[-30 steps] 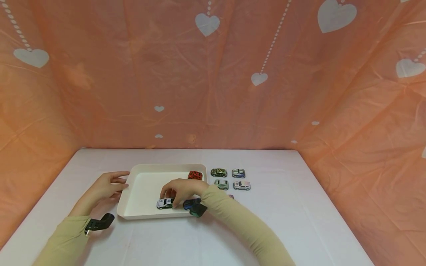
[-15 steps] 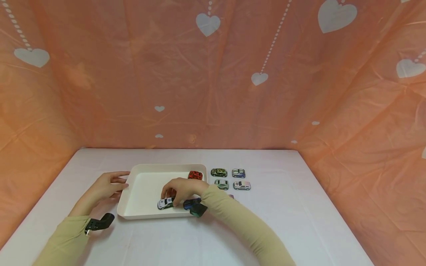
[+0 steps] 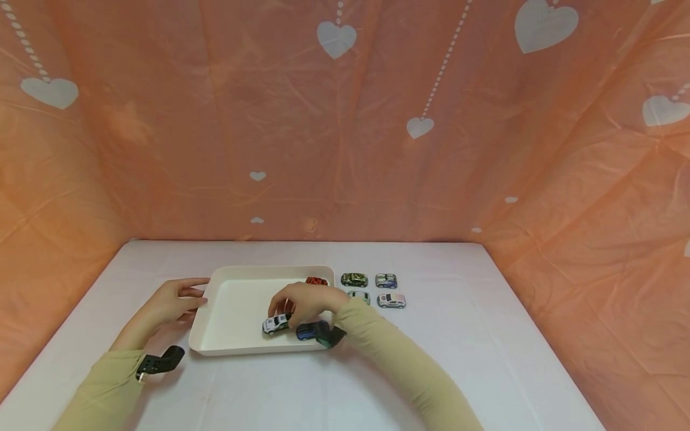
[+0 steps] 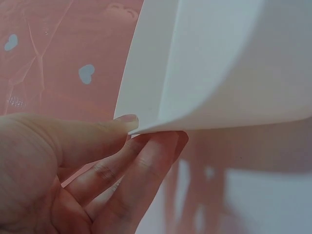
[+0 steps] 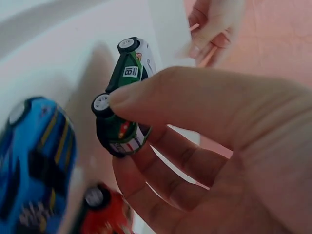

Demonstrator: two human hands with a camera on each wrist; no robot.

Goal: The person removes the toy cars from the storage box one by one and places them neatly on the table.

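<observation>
Pinched between the thumb and fingers of the right hand, a white-and-green toy car is held by its rear end, its nose pointing left. It is in the near right part of the white tray; whether its wheels touch the floor there, I cannot tell. Just to its right sits a blue car, so a steady grip and a level car would best avoid a knock; the fingers should loosen only once all the wheels bear. A red car, partly hidden, is at the far right. At the tray's left edge the left hand pinches the rim, thumb above and fingers below; light pressure should keep it from tipping. Outside, right of the tray, four more cars stand on the white table.
</observation>
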